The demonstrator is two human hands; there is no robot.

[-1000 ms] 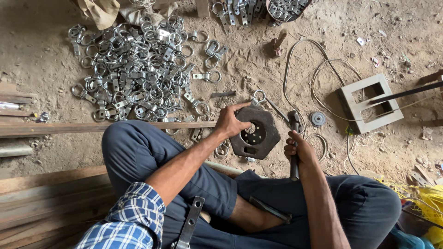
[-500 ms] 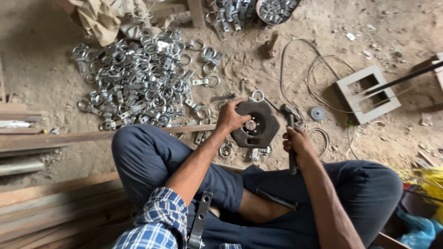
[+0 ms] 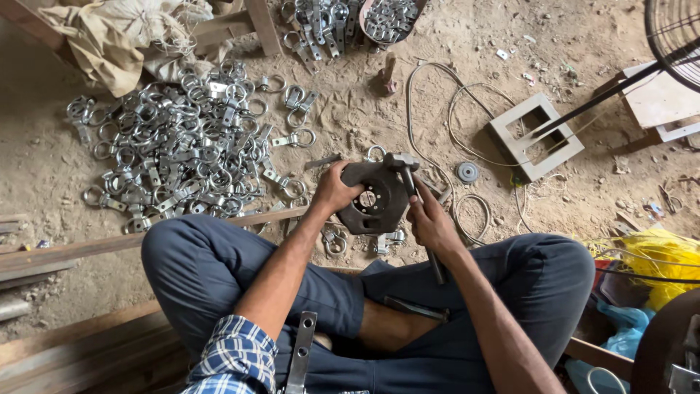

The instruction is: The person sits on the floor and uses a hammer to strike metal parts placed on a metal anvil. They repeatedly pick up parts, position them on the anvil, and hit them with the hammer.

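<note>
Hands down on the dirt floor (image 3: 58, 164): left hand (image 3: 334, 191) clamps its fingers over the dark hexagonal metal plate (image 3: 379, 198), right hand (image 3: 432, 222) wraps tight around a hammer (image 3: 410, 179), head touching the plate's top edge.

Dark hexagonal plate (image 3: 379, 197) (tilted), hammer (image 3: 408, 175) atop

1. The left hand (image 3: 334, 191) is reaching forward, its fingers (image 3: 343, 173) curling closed in a grip.
2. The right hand (image 3: 432, 222) is clenching shut, forearm angling inward.
3. Both legs are sitting crossed.
</note>
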